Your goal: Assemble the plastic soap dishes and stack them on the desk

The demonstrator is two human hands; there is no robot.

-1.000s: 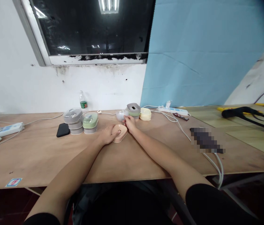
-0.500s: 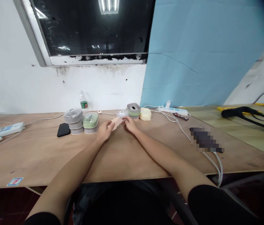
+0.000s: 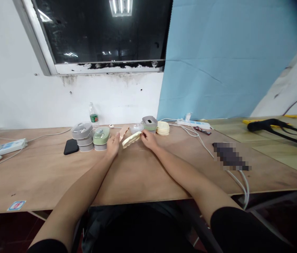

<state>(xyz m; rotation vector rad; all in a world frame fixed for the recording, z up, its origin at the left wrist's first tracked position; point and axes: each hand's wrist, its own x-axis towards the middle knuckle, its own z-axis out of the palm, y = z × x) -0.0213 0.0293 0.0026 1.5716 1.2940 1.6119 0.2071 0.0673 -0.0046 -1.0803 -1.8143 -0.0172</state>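
The cream-coloured tray is held tilted just above the wooden table, between both hands, in front of the row of small containers. The left hand has its fingers closed on the tray's left end, thumb up beside it; the right hand pinches the right end with its fingertips. Whether the tray touches the table cannot be told.

Just left of the left hand stands a green-lidded container, and beside that a stack of grey-lidded containers; what is inside them does not show through the lids. A black phone lies flat to the left of the stack. Right behind the tray sits a clear dome-shaped lid, touching or nearly touching it. Next to that is a container with a grey top and a pile of cream-coloured trays, stacked one on another.

Farther back, a plastic bottle with a green label stands upright near the wall. A white power strip lies at the foot of the blue sheet, its cables running over the table edge, and another power strip lies far to the left.
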